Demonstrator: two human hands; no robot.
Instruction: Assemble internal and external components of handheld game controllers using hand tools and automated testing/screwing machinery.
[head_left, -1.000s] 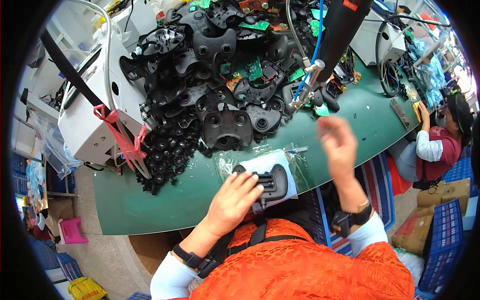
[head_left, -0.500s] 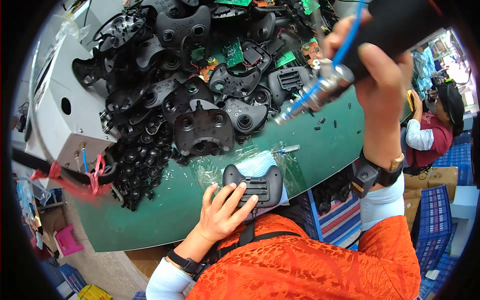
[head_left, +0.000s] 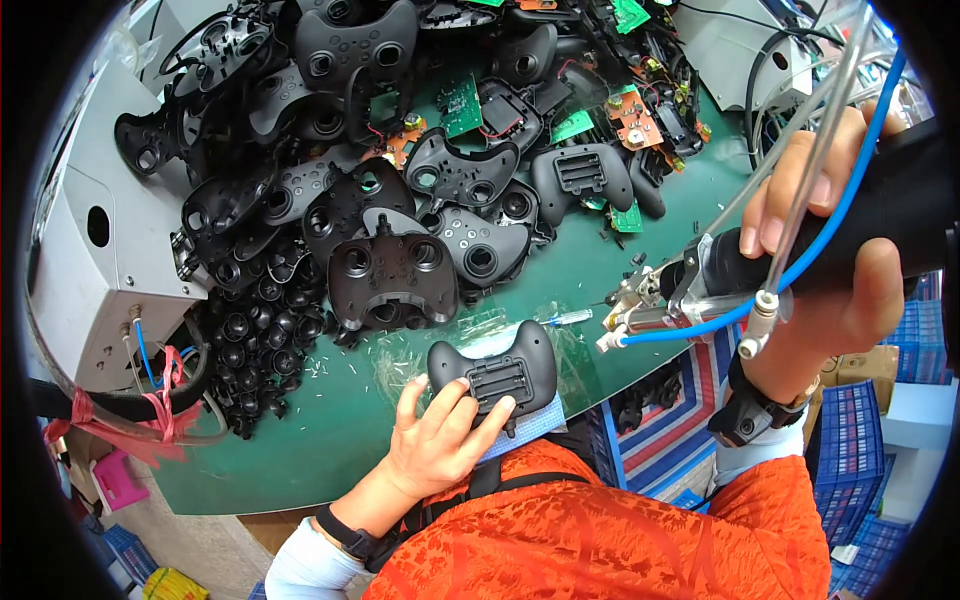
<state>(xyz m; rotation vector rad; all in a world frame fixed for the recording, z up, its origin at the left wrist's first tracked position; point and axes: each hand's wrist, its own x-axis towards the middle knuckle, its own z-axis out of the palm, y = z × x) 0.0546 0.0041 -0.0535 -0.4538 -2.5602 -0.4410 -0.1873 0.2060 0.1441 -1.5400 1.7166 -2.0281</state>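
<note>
My left hand (head_left: 436, 440) holds a black game controller (head_left: 530, 352), its fingers and thumb bent over the lower left of the back. The controller lies back side up, its battery bay uncovered, on a blue cloth (head_left: 535, 422) at the table's near edge. In my right hand (head_left: 800, 200) is a black power screwdriver (head_left: 738, 270) with a metal and clear-tube front end, blue and clear air hoses running along it. Its tip points left, to the right of the controller and apart from it. My fingers wrap round the tool's body.
Controller shells (head_left: 395, 270) and green circuit boards (head_left: 460, 107) are heaped across the far side of the green table (head_left: 290, 460). Small black round caps (head_left: 265, 340) pile up at left beside a grey machine (head_left: 100, 240). A thin screwdriver (head_left: 565, 319) lies near the cloth.
The power screwdriver in my right hand has come down and right, its tip swinging lower. The controller under my left hand has turned slightly. The co-worker at right is now hidden behind my hand and tool.
</note>
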